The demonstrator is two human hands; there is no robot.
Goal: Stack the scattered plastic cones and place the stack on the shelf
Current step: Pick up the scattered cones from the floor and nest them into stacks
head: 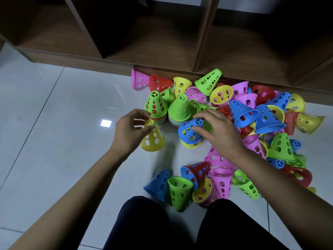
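Yellow holed plastic sits between the thumb and curled fingers of my left hand (128,131), which pinch the narrow tip of a yellow perforated plastic cone (151,140). It hangs wide end down and a little tilted; whether its rim touches the tiles I cannot tell. My right hand (219,134) is bent over a blue perforated plastic cone (189,130), thumb and fingers curled round its side. That one lies tipped, with a second yellow cone's rim (191,145) showing beneath it, so the two look nested.

Just beyond my hands stand two upright stacks, the left green-topped stack (155,105) and the right green-topped stack (180,109), each with many coloured rims banded at its base. I judge I am in the middle of the stacking, with far more to gather: a loose heap of pink, red, blue, green and yellow cones (270,116) sprawls to my right and near my knees, some on their sides, some mouth up.

Next, I think, each held cone needs turning wide end down and lowering straight over a green top so it seats without knocking the stack over.

All of this lies on a pale glossy tiled floor (63,105) that mirrors a square of light. Ahead stands the brown wooden shelf (153,56), its low open compartments dark, with no stack in them yet
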